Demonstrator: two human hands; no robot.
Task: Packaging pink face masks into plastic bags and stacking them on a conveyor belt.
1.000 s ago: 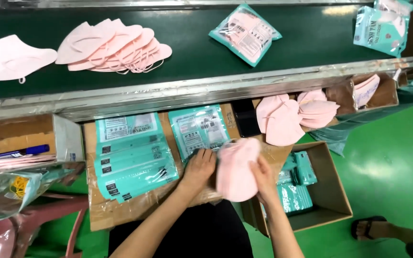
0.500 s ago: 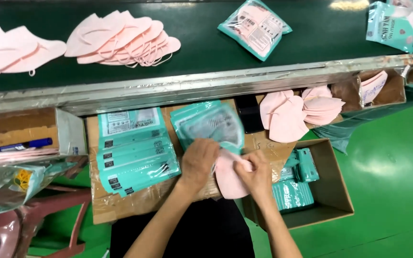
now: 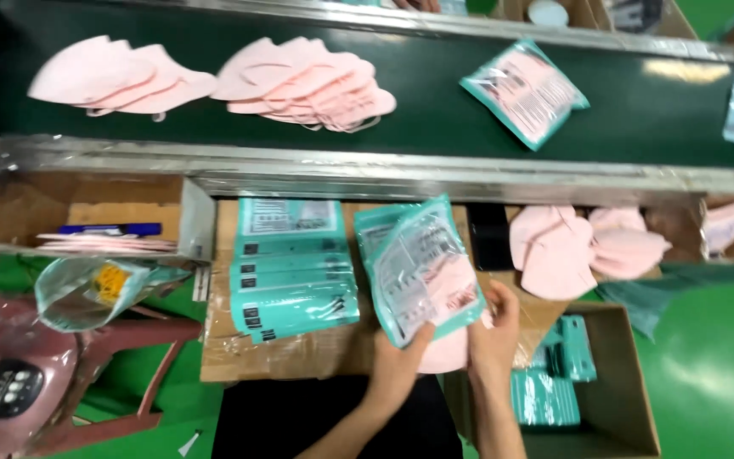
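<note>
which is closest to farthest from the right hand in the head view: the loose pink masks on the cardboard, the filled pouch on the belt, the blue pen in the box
From the right hand:
1. Loose pink masks, just up and right, on the cardboard.
2. Filled pouch, above, on the green belt.
3. Blue pen, far left, in the cardboard box.

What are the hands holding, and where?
Both hands, left and right, hold a teal pouch with pink masks by its bottom edge.
</note>
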